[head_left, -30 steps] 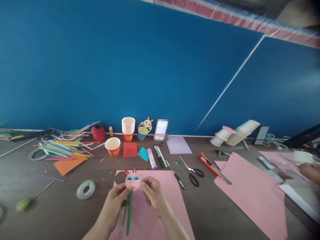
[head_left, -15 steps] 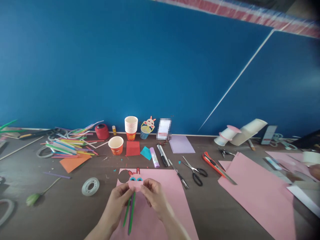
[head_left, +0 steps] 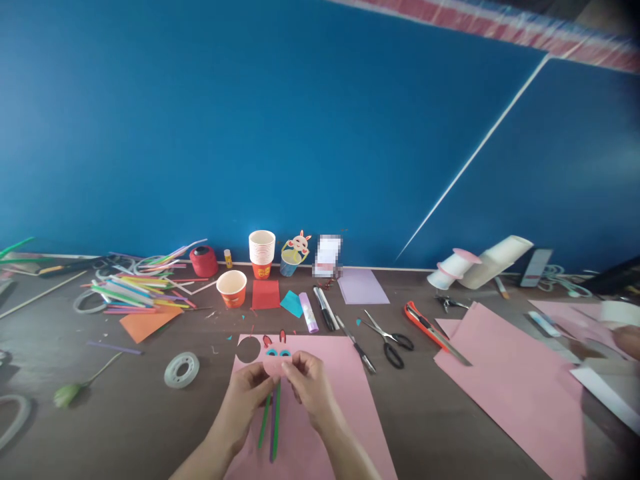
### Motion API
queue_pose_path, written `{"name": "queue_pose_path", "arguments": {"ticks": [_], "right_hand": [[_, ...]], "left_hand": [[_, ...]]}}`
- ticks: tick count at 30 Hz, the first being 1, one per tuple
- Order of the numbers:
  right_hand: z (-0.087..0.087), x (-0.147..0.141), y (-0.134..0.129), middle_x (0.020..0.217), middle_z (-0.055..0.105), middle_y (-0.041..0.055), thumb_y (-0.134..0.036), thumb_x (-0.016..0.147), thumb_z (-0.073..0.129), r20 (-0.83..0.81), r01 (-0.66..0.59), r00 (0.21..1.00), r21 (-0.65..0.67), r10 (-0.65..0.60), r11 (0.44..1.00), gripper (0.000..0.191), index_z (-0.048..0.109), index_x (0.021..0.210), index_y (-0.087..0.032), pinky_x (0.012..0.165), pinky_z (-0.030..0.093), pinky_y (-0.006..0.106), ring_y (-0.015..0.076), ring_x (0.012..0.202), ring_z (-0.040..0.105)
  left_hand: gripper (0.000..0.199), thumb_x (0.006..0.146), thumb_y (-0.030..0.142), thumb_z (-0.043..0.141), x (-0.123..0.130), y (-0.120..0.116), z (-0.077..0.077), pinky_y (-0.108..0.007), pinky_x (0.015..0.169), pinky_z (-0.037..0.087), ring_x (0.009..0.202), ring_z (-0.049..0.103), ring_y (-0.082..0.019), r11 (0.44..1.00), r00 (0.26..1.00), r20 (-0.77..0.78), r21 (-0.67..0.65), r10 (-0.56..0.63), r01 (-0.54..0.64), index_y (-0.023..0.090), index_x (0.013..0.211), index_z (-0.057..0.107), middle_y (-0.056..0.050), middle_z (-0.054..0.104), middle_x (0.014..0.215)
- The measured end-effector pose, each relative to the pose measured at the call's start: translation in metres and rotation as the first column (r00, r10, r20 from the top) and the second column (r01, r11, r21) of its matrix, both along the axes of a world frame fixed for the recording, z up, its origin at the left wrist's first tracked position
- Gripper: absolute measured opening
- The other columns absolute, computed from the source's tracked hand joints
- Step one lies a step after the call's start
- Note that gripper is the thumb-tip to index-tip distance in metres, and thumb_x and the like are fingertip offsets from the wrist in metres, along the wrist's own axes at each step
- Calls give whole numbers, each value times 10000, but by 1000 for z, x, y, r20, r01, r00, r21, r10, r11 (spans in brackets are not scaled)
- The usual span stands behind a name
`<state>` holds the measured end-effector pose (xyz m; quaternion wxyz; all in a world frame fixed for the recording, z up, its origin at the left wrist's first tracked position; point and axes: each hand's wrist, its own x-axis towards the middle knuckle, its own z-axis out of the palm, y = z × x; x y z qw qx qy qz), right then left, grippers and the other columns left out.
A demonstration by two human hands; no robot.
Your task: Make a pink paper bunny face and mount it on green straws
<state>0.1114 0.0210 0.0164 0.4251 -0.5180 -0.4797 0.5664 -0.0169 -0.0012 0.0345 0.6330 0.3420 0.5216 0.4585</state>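
Between my two hands is a round pink paper rabbit face (head_left: pixel 276 363) with red-and-black ears and blue-rimmed eyes. My left hand (head_left: pixel 246 393) pinches its lower left edge, close to where green and purple strips (head_left: pixel 275 427) hang down from it. My right hand (head_left: pixel 311 387) pinches the right edge, thumb on the front. Both hands are over a pink paper sheet (head_left: pixel 345 413) with a round hole cut near its upper left corner. How the strips join the face is hidden by my fingers.
Scissors (head_left: pixel 390 339), a red utility knife (head_left: pixel 433 333), a craft knife (head_left: pixel 356 345) and a glue stick (head_left: pixel 309 313) lie beyond the sheet. Tape (head_left: pixel 181 370) sits left. Paper cups (head_left: pixel 262 253) stand by the blue wall. Pink sheets (head_left: pixel 515 380) and another person's hand (head_left: pixel 627 341) are at right.
The rabbit face with its strips has shifted slightly to the right and up, baring the sheet's round hole more. Both hands keep their pinch.
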Motion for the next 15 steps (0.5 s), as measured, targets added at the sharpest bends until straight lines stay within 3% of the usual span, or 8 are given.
{"name": "queue_pose_path", "arguments": {"ticks": [9,15], "right_hand": [[-1,-1,2,394,348,-77,-413,693,582,-9,33,999,7,-33,999,303,440,558,-181,364,202,191,56,374,294],[-1,2,3,385,344,-81,-378,714,569,21,25,999,29,-25,999,272,451,573,-177,377,205,193,56,373,292]], "left_hand": [[340,571,333,721,-1,1,-8,-202,486,294,498,377,-74,1000,999,20,6,-28,28,141,848,674,17,535,602],[324,587,317,712,-1,0,-6,-219,533,347,537,434,-95,999,998,55,22,-38,37,148,861,672,31,507,565]]}}
